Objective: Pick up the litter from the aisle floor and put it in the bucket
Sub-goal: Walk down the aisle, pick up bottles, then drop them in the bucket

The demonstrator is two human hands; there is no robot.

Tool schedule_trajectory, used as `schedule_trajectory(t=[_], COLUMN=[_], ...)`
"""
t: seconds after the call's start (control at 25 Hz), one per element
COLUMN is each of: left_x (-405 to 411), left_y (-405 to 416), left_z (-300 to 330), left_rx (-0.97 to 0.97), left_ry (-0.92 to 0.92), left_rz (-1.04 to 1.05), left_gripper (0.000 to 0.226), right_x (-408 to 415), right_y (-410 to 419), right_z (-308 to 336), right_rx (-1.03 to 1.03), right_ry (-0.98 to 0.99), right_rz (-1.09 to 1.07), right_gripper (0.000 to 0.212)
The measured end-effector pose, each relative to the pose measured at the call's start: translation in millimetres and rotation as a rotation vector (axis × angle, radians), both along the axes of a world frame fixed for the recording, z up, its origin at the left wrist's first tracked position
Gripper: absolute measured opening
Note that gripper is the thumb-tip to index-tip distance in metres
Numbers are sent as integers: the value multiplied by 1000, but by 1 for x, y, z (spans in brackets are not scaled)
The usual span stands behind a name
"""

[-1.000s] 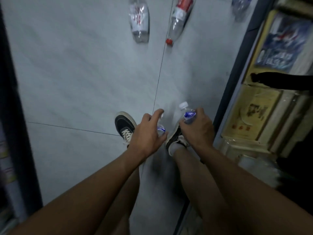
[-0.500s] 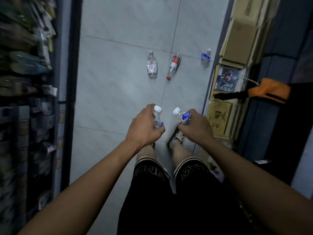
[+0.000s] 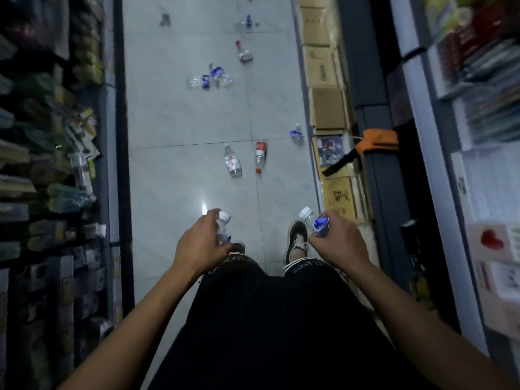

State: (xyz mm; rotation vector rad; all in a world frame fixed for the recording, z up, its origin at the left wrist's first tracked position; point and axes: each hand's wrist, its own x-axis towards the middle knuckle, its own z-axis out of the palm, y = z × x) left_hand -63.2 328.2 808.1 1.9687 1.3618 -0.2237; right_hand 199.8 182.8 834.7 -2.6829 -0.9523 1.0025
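- We are carrying, not collecting: the left hand [image 3: 201,243] is clenched around a small clear water bottle [image 3: 223,226], white cap pointing far, and the right hand [image 3: 336,240] is gripping a crumpled blue-labelled bottle [image 3: 315,223], cap angled far and left.
- Both arms are reaching out in front of us at about the same height, elbows bent, hands well apart over our shoes [image 3: 295,242], wrists turned so the knuckles are facing up.
- We are seeing no bucket anywhere in view, so we judge the next move is finding it and dropping both bottles in; that calls for turning or walking, since both hands are full.
- More litter is lying on the aisle floor [image 3: 174,130]: a clear bottle [image 3: 233,164] and a red-labelled bottle [image 3: 260,156] side by side in the middle distance, a blue-labelled bottle [image 3: 297,134] near the cardboard boxes [image 3: 327,112] on the right, crushed bottles [image 3: 211,77] farther off.
- We are judging the job as early; most pieces are still down.
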Motion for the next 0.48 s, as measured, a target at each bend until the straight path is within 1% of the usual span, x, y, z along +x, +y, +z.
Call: schedule_trajectory(t=[0.12, 0.24, 0.36, 0.48], left_x=[-24, -30, -13, 17], left_y=[-6, -10, -24, -57], left_z=[6, 17, 27, 40], left_rx=[-38, -43, -48, -19], left_ry=[-24, -43, -69, -109], left_rz=[-176, -398, -588, -838], left_gripper=[56, 61, 55, 55], right_x=[-42, -88, -134, -183], right_y=[-48, -101, -162, -225], right_z=[15, 21, 26, 25], right_rx=[-14, 3, 22, 45], right_ry=[-39, -51, -64, -71], right_rz=[-177, -336, -558, -787], right_gripper=[29, 32, 31, 30])
